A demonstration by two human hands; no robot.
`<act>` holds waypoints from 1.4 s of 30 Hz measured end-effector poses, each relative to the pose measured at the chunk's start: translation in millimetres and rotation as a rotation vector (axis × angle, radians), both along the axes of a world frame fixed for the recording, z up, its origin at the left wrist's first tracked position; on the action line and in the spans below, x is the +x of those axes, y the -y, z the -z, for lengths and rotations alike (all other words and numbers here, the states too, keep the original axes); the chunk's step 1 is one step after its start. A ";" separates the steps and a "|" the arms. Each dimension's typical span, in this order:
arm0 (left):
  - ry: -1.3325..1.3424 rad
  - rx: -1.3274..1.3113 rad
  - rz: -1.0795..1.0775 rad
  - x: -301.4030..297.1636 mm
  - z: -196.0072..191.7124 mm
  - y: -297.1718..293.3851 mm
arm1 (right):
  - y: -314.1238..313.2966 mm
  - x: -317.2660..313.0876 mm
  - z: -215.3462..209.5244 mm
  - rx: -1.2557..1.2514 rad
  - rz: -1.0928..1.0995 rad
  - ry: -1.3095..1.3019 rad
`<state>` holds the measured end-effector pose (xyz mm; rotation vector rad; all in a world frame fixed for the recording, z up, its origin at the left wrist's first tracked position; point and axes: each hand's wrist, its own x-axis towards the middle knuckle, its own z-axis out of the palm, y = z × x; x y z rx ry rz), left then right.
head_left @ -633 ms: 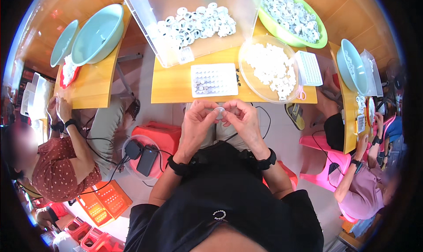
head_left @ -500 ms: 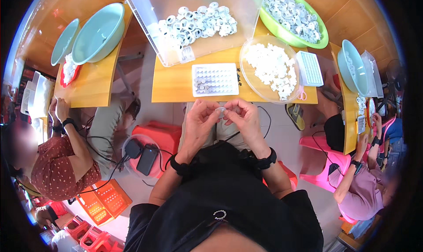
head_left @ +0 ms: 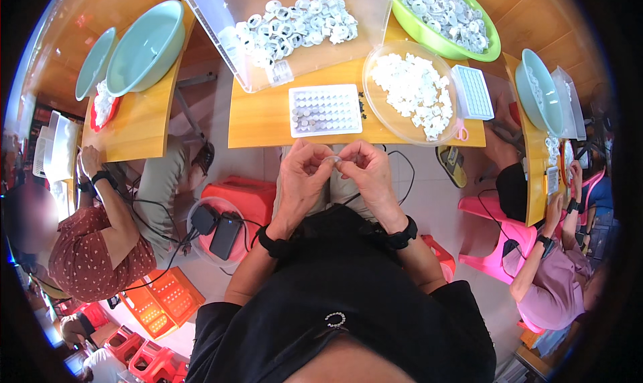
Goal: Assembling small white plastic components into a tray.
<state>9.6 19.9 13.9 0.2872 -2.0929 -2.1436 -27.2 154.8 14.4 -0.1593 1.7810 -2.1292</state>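
Note:
My left hand (head_left: 303, 176) and my right hand (head_left: 368, 179) meet just off the table's front edge, above my lap. Their thumbs and fingertips pinch a small pale, translucent round part (head_left: 333, 160) between them, mostly covered by the fingers. Straight ahead on the table lies a white rectangular tray (head_left: 326, 88) with rows of small pockets; several grey round pieces (head_left: 305, 118) sit at its left side. Tiny black parts (head_left: 362, 105) lie in a line along the tray's right edge.
A clear box (head_left: 231, 54) holds white round parts with dark centres. Right of it are a clear round tub (head_left: 375, 105) of white pieces, a green basin (head_left: 492, 48), pink scissors (head_left: 462, 132) and a second tray (head_left: 475, 91). People work on both sides. Black cables (head_left: 177, 249) hang near a red stool (head_left: 241, 197).
My fingertips have closed in around the small round part, so less of it shows. The whole view has shifted slightly, with the table a little higher in it.

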 end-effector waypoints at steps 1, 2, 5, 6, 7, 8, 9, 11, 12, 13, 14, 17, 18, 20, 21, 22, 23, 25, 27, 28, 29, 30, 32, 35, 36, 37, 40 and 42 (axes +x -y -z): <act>-0.008 -0.022 0.013 -0.1 2.1 0.3 | -0.1 0.1 2.3 -0.002 0.000 -0.003; -0.017 -0.044 0.025 -0.2 2.4 0.3 | -0.2 0.2 4.3 0.007 0.016 -0.001; 0.013 -0.191 0.040 -2.1 -2.7 -0.1 | 2.5 0.5 6.4 0.009 0.057 0.011; 0.010 -0.193 0.042 -2.0 -3.4 -0.1 | 2.6 1.0 6.6 0.007 0.072 0.027; 0.015 -0.089 0.043 -2.2 -3.9 0.3 | 3.2 0.4 6.9 0.005 0.075 0.025; 0.020 0.014 0.045 -2.5 -4.5 0.8 | 3.8 -0.7 7.2 -0.001 0.090 0.018; 0.020 0.015 0.049 -2.5 -5.8 1.2 | 3.4 -1.6 7.3 -0.005 0.106 0.012; 0.056 0.352 0.114 -2.3 -8.5 3.0 | 1.3 -3.9 4.6 -0.060 0.127 0.041; 0.055 0.352 0.118 -1.9 -7.1 4.1 | 0.8 -5.2 3.3 -0.117 0.142 0.069; 0.049 0.312 0.130 -1.3 -3.9 5.1 | 0.6 -5.5 4.3 -0.117 0.145 0.067; 0.043 0.271 0.142 -1.6 -1.3 5.5 | 0.6 -5.1 6.5 -0.055 0.131 0.019; -0.037 0.249 0.105 -3.8 3.0 2.0 | 5.3 -1.9 1.3 0.131 0.163 -0.221; -0.037 0.248 0.106 -4.5 2.4 0.3 | 8.0 -1.0 -3.0 0.257 0.207 -0.413; -0.055 0.134 0.065 -5.8 -0.3 -3.3 | 9.1 -0.2 -12.6 0.294 0.195 -0.455; -0.056 0.134 0.069 -6.0 -1.0 -3.4 | 9.1 0.1 -14.8 0.334 0.188 -0.496; -0.040 0.047 0.063 -6.3 -1.7 -3.4 | 8.9 -0.3 -14.4 0.334 0.193 -0.497; -0.025 -0.040 0.056 -6.9 -2.1 -3.6 | 8.3 -1.3 -13.6 0.364 0.182 -0.507; -0.053 -0.089 0.060 -7.0 -2.9 -5.9 | 5.8 -1.0 -12.1 0.402 0.183 -0.517; -0.091 -0.128 0.079 -8.4 -3.4 -8.7 | 2.3 -2.8 -10.6 0.516 0.213 -0.629; -0.108 -0.196 0.088 -8.4 -3.6 -8.6 | 2.2 -2.7 -8.7 0.534 0.236 -0.635; -0.129 -0.263 0.099 -8.2 -3.9 -7.8 | 5.0 -1.0 -6.0 0.562 0.234 -0.662; -0.148 -0.248 0.123 -7.1 -6.9 -7.5 | 6.2 0.0 -6.0 0.592 0.231 -0.690; -0.148 -0.403 0.099 -4.4 -12.8 -5.9 | 7.9 1.0 -8.8 0.603 0.242 -0.710; -0.144 -0.370 0.107 -4.1 -12.0 -5.1 | 7.6 5.1 -8.1 0.628 0.223 -0.707; -0.157 -0.367 0.114 -3.7 -11.9 -5.0 | 9.6 5.9 -7.6 0.642 0.195 -0.682; -0.149 -0.373 0.112 -3.0 -11.7 -4.7 | 11.4 5.5 -7.9 0.660 0.256 -0.741; -0.133 -0.388 0.112 -2.3 -13.9 -6.0 | 10.4 6.8 -6.4 0.668 0.252 -0.727; -0.109 -0.403 0.104 0.5 -13.7 -7.5 | 10.2 7.0 -3.6 0.668 0.236 -0.740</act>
